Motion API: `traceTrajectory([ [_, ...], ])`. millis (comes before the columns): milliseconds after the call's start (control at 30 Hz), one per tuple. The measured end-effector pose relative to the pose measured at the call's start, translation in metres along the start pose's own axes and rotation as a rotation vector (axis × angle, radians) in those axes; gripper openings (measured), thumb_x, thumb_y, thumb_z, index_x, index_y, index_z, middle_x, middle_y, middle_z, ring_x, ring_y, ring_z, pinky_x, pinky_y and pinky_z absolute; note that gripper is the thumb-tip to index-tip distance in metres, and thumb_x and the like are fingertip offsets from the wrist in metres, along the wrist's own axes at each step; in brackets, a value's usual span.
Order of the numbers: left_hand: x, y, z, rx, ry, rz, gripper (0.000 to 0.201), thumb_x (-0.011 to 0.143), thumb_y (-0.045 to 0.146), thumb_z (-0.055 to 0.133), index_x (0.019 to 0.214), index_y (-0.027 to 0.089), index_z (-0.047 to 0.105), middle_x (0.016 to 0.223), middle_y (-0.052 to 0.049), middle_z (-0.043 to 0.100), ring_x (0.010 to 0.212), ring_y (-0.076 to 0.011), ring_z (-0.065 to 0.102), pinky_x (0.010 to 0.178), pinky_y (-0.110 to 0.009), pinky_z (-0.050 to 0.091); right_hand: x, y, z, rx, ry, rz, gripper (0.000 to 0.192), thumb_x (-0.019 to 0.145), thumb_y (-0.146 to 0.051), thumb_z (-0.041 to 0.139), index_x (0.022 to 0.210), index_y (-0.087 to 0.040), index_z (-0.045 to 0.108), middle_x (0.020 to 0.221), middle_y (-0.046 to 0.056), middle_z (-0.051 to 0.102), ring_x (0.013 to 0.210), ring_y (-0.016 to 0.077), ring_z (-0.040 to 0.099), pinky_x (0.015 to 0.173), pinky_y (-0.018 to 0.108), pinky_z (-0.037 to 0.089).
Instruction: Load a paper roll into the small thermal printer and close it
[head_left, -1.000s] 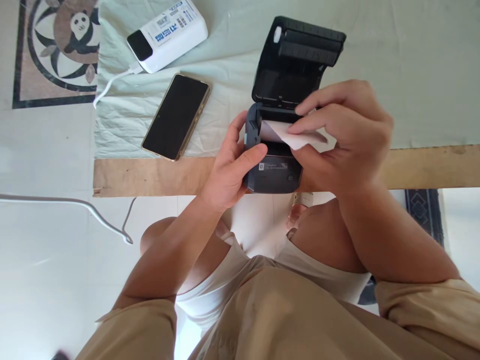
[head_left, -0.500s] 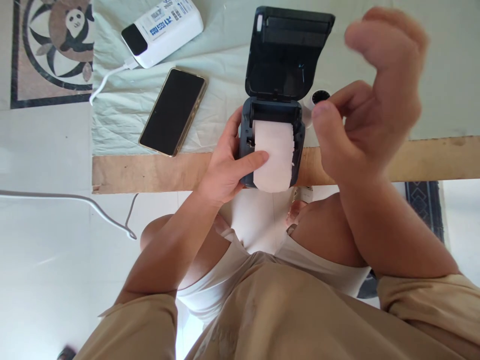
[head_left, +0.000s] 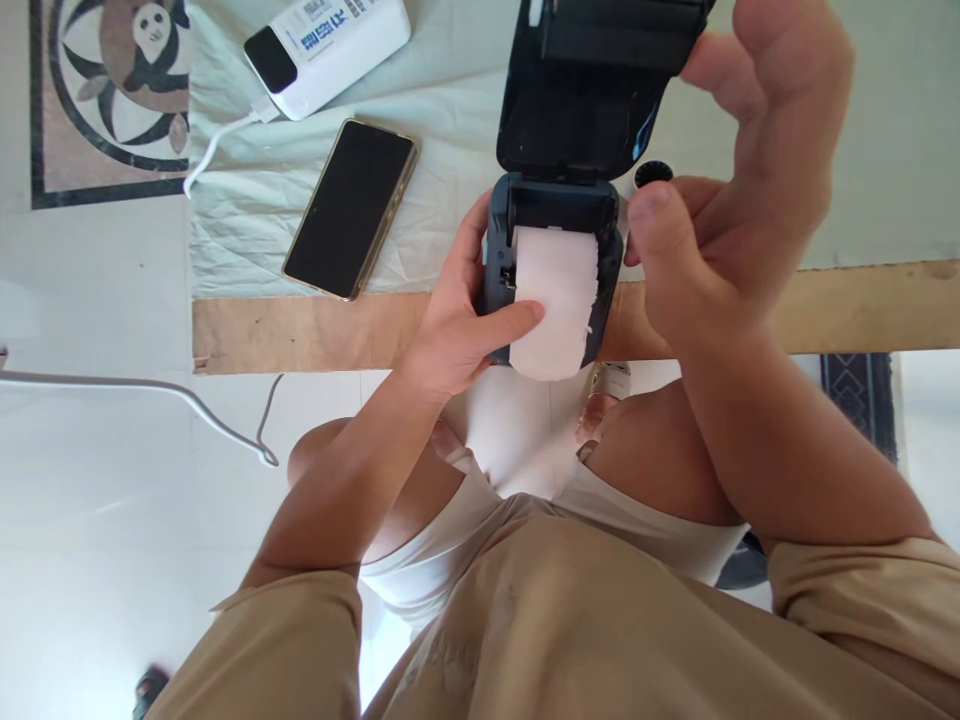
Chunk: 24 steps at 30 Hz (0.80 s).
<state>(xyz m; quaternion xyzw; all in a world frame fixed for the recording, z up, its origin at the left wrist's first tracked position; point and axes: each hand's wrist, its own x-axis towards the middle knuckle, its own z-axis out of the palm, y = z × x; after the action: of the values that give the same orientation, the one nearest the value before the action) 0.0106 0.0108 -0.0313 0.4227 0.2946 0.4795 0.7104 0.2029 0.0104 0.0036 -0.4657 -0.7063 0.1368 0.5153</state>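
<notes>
Bright, diffuse light covers the scene; the pale floor point(head_left: 90, 560) at left is nearly washed out, carries a faint streak of glare and burns whitest beside the left leg of the shorts point(head_left: 409, 592); soft shadows mark the creases of the cloth point(head_left: 450, 160) on the desk point(head_left: 315, 335); a bluish glint edges the glossy black lid point(head_left: 577, 110); the right hand point(head_left: 739, 200) looks slightly soft; wide-angle stretching enlarges the sleeves near the bottom corners.
</notes>
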Motion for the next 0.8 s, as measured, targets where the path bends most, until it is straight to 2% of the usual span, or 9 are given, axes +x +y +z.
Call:
traceTrajectory([
  [133, -0.001, 0.003, 0.001, 0.002, 0.033, -0.016, 0.072, 0.071, 0.022, 0.083, 0.135, 0.031, 0.051, 0.124, -0.001, 0.067, 0.116, -0.0276, 0.066, 0.093, -0.038, 0.058, -0.004, -0.003, 0.000, 0.013, 0.007, 0.018, 0.041, 0.098, -0.039, 0.052, 0.139, -0.044, 0.051, 0.144, -0.005, 0.050, 0.113, 0.0176, 0.060, 0.051, 0.024, 0.044],
  [267, -0.002, 0.005, 0.002, 0.017, 0.007, -0.017, 0.073, 0.071, 0.023, 0.083, 0.136, 0.031, 0.050, 0.134, -0.001, 0.062, 0.121, -0.0270, 0.063, 0.098, -0.039, 0.056, -0.006, -0.004, 0.001, 0.065, 0.031, 0.035, 0.049, 0.098, -0.029, 0.049, 0.145, -0.042, 0.045, 0.153, -0.003, 0.042, 0.144, 0.0229, 0.043, 0.055, 0.023, 0.050],
  [333, -0.002, 0.005, 0.003, 0.044, -0.007, -0.028, 0.080, 0.067, 0.025, 0.085, 0.139, 0.031, 0.049, 0.135, -0.003, 0.061, 0.122, -0.0292, 0.063, 0.096, -0.039, 0.055, -0.005, -0.003, 0.000, 0.098, 0.020, 0.068, 0.049, 0.098, -0.033, 0.049, 0.145, -0.044, 0.042, 0.157, -0.005, 0.035, 0.146, 0.0238, 0.041, 0.055, 0.023, 0.052],
  [400, -0.002, 0.005, 0.004, 0.051, 0.006, -0.039, 0.083, 0.063, 0.025, 0.087, 0.138, 0.032, 0.051, 0.134, -0.003, 0.062, 0.121, -0.0313, 0.063, 0.093, -0.038, 0.055, -0.004, -0.002, -0.001, 0.135, 0.014, 0.087, 0.044, 0.098, -0.042, 0.051, 0.142, -0.046, 0.045, 0.154, -0.004, 0.036, 0.136, 0.0238, 0.052, 0.052, 0.024, 0.052],
  [467, -0.001, 0.003, 0.003, 0.038, 0.023, -0.031, 0.080, 0.062, 0.025, 0.088, 0.133, 0.033, 0.055, 0.129, -0.001, 0.064, 0.119, -0.0302, 0.064, 0.092, -0.036, 0.055, -0.003, -0.001, -0.002, 0.156, 0.007, 0.086, 0.036, 0.096, -0.050, 0.050, 0.131, -0.041, 0.054, 0.141, 0.000, 0.045, 0.113, 0.0212, 0.062, 0.050, 0.026, 0.051],
  [533, 0.000, 0.000, 0.001, 0.021, 0.005, 0.001, 0.073, 0.064, 0.024, 0.087, 0.130, 0.033, 0.056, 0.123, 0.000, 0.066, 0.119, -0.0268, 0.064, 0.092, -0.033, 0.055, -0.004, -0.001, -0.001, 0.132, -0.019, 0.118, 0.029, 0.096, -0.051, 0.049, 0.119, -0.035, 0.060, 0.128, 0.002, 0.052, 0.086, 0.0153, 0.062, 0.050, 0.028, 0.047],
  [600, 0.000, -0.002, -0.001, 0.012, -0.035, 0.039, 0.068, 0.067, 0.023, 0.085, 0.128, 0.032, 0.056, 0.120, 0.000, 0.065, 0.116, -0.0227, 0.064, 0.086, -0.029, 0.056, -0.006, -0.002, 0.000, 0.093, -0.054, 0.148, 0.026, 0.097, -0.049, 0.048, 0.114, -0.033, 0.059, 0.124, 0.002, 0.055, 0.072, 0.0110, 0.056, 0.052, 0.029, 0.044],
  [700, -0.002, -0.002, 0.000, -0.030, -0.050, 0.077, 0.065, 0.072, 0.026, 0.082, 0.130, 0.034, 0.054, 0.117, 0.001, 0.067, 0.106, -0.0200, 0.068, 0.078, -0.027, 0.056, -0.006, -0.004, 0.004, 0.105, -0.154, 0.139, 0.033, 0.095, -0.050, 0.050, 0.123, -0.033, 0.053, 0.131, 0.002, 0.054, 0.088, 0.0145, 0.061, 0.053, 0.028, 0.044],
  [800, -0.008, 0.002, 0.006, -0.069, 0.041, 0.046, 0.052, 0.077, 0.042, 0.077, 0.125, 0.032, 0.058, 0.107, -0.001, 0.068, 0.105, -0.0238, 0.069, 0.076, -0.030, 0.055, -0.006, -0.006, 0.009, 0.197, -0.288, 0.167, 0.048, 0.092, -0.058, 0.052, 0.131, -0.030, 0.045, 0.134, 0.004, 0.054, 0.111, 0.0198, 0.061, 0.061, 0.028, 0.051],
])
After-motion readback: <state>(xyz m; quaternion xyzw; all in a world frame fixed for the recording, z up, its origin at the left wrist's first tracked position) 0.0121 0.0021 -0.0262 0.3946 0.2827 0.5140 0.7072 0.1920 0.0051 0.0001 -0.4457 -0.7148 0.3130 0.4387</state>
